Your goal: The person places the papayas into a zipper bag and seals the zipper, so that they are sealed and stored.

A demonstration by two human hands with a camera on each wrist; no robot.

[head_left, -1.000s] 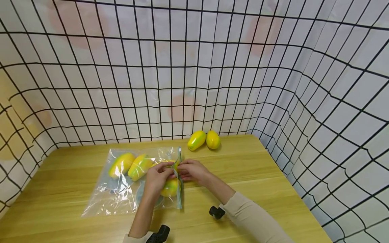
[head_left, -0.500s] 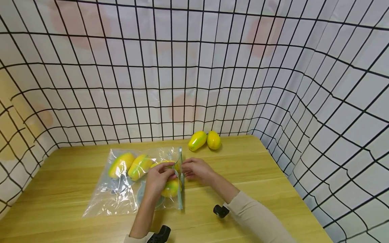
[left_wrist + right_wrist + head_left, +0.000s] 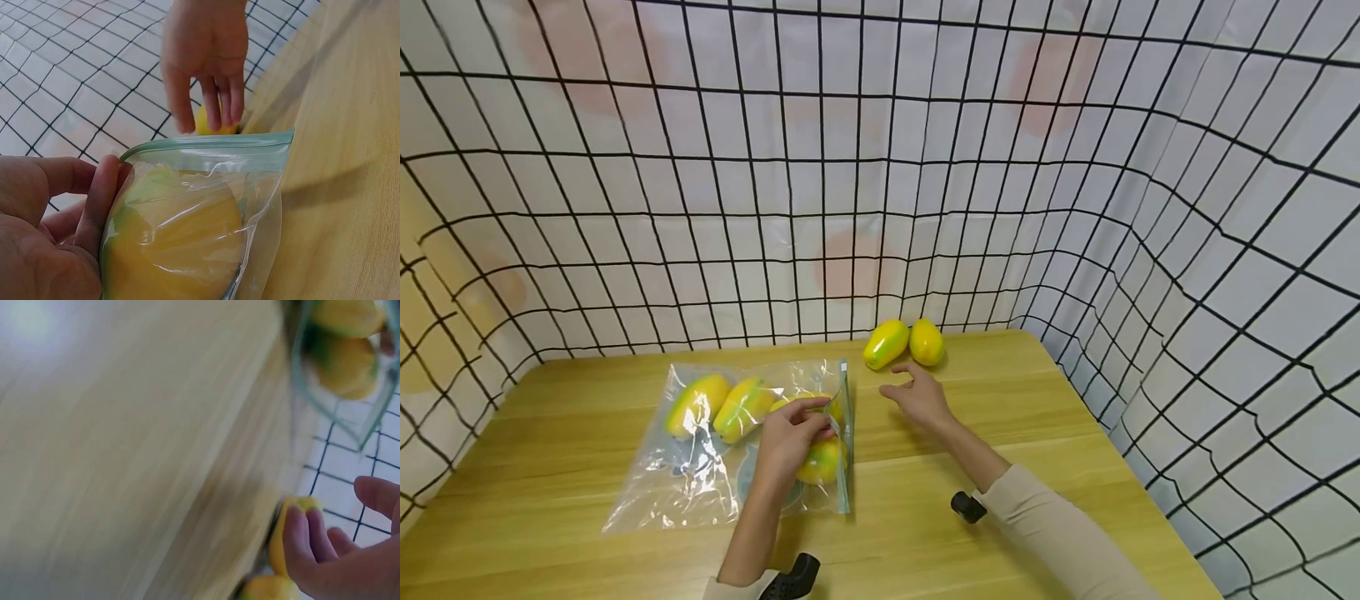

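A clear zip-lock bag [image 3: 647, 500] lies flat on the table with several yellow-green mangoes [image 3: 743, 410] inside. My left hand [image 3: 786, 442] pinches the bag's mouth edge near its middle, by the green zip strip [image 3: 219, 149]; a mango [image 3: 181, 237] bulges under the film just behind. In the right wrist view the bag's mouth [image 3: 331, 412] gapes. My right hand [image 3: 921, 396] holds nothing; its fingers are spread and slightly bent, just in front of two loose mangoes, a left one [image 3: 886, 344] and a right one [image 3: 927, 342]. Contact with them cannot be made out.
The wooden table [image 3: 1000, 433] ends at a white back wall covered by black netting [image 3: 820, 167]. More netting [image 3: 1217, 233] runs along the right side. Both loose mangoes sit at the table's far edge, close to the net.
My right hand has let go of the bag's mouth and moved right and away from me, toward the loose mangoes. The left hand keeps its hold on the bag.
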